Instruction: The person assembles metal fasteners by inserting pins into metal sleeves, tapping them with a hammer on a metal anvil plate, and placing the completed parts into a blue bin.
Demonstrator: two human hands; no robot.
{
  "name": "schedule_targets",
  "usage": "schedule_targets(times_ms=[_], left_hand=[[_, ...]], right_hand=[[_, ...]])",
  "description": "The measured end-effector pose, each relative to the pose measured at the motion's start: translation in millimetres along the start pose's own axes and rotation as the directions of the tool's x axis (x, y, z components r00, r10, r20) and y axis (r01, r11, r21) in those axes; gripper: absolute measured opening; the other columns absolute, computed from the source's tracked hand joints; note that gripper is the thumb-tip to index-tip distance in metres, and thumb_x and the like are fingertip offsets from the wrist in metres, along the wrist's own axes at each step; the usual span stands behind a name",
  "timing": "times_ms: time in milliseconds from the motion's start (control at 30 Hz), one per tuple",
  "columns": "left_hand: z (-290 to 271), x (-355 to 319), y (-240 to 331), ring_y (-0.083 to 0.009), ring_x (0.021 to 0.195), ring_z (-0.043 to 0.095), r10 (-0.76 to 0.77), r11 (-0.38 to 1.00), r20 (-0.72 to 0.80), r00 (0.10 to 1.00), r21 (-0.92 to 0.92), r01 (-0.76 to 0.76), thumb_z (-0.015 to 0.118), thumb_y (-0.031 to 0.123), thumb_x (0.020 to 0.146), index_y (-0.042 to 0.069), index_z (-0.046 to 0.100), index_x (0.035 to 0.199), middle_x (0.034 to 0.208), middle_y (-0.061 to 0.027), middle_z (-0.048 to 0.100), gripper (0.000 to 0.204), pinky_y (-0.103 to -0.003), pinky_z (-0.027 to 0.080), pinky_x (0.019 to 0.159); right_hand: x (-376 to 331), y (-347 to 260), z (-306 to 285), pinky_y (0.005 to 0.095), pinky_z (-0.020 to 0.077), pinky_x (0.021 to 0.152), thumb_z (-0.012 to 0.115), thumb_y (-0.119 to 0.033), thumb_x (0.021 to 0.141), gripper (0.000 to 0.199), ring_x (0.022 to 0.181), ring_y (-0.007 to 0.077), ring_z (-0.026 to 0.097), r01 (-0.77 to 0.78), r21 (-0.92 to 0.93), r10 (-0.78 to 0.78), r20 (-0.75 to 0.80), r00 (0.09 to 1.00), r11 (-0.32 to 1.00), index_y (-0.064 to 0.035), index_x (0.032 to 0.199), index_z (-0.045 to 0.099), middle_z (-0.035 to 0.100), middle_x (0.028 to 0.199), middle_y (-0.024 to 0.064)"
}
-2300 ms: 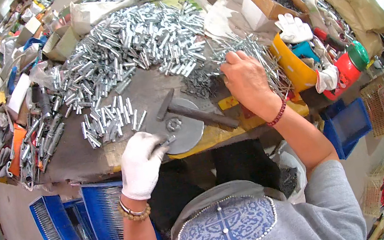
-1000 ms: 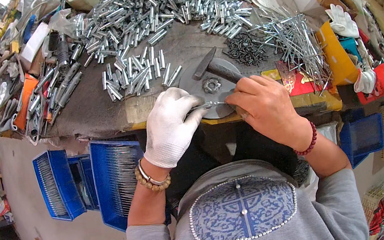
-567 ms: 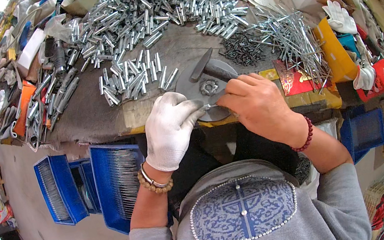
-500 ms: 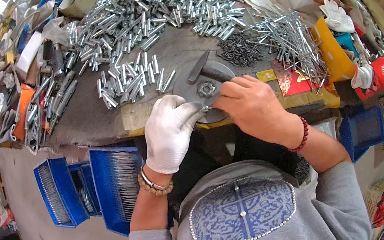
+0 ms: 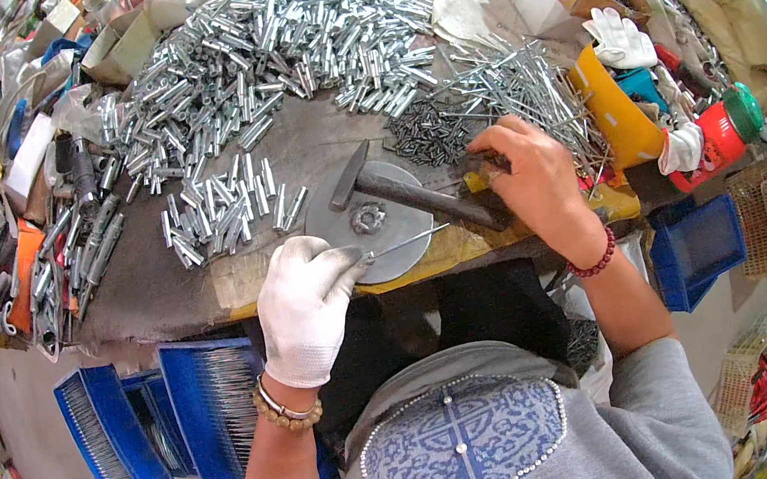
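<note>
My left hand [image 5: 301, 306], in a white glove, pinches one end of a thin metal rod [image 5: 414, 239]. The rod points right, over the front of a round grey metal plate [image 5: 403, 254]. On that plate sit a ring-shaped metal piece [image 5: 368, 219] and the head of a hammer [image 5: 351, 176]. The hammer's dark handle slants right toward the table's front edge. My bare right hand [image 5: 541, 178] is beyond the handle, beside a pile of small dark pins [image 5: 427, 134]. Its fingers are curved and apart, and nothing shows between them.
Shiny metal tubes [image 5: 269, 40] are heaped at the back, with a smaller group [image 5: 221, 206] left of the plate. Long thin rods [image 5: 532, 93] lie right of the pins, by a yellow holder [image 5: 613, 110]. Blue bins [image 5: 214, 410] stand below the table's left front.
My right hand has left my left hand's fingertips and moved right and farther off, toward the dark pins. The rod in my left hand now shows plainly. The whole view has shifted.
</note>
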State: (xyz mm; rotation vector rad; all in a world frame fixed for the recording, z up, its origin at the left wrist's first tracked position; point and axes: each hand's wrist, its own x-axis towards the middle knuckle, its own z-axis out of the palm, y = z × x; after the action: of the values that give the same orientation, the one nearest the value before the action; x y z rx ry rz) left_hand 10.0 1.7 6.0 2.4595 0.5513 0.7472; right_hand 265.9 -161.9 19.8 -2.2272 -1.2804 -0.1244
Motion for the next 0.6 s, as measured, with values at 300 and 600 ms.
schedule_targets(times_ms=[300, 600], left_hand=[[2.0, -9.4, -3.2, -0.0342, 0.097, 0.067, 0.002, 1.0, -0.027, 1.0, 0.014, -0.001, 0.087, 0.007, 0.077, 0.004, 0.08, 0.091, 0.095, -0.0133, 0.069, 0.016, -0.044, 0.053, 0.089], [-2.9, -14.7, 1.5, -0.0313, 0.091, 0.067, 0.001, 1.0, -0.061, 0.998, -0.019, -0.002, 0.087, 0.012, 0.08, 0.009, 0.08, 0.09, 0.091, -0.0097, 0.067, 0.013, -0.043, 0.053, 0.081]], right_hand=[[4.2, 11.5, 37.9, 0.049, 0.0604, 0.083, 0.075, -0.013, 0.084, 0.011, 0.097, 0.0356, 0.072, 0.175, 0.001, -0.175, -0.016, 0.984, 0.984, -0.0067, 0.092, 0.07, 0.068, 0.099, 0.0135], [7.9, -11.6, 8.6, 0.0467, 0.0595, 0.083, 0.077, -0.015, 0.086, 0.019, 0.098, 0.0346, 0.071, 0.185, 0.013, -0.186, 0.055, 0.981, 0.983, -0.0084, 0.102, 0.071, 0.067, 0.1, 0.0118]])
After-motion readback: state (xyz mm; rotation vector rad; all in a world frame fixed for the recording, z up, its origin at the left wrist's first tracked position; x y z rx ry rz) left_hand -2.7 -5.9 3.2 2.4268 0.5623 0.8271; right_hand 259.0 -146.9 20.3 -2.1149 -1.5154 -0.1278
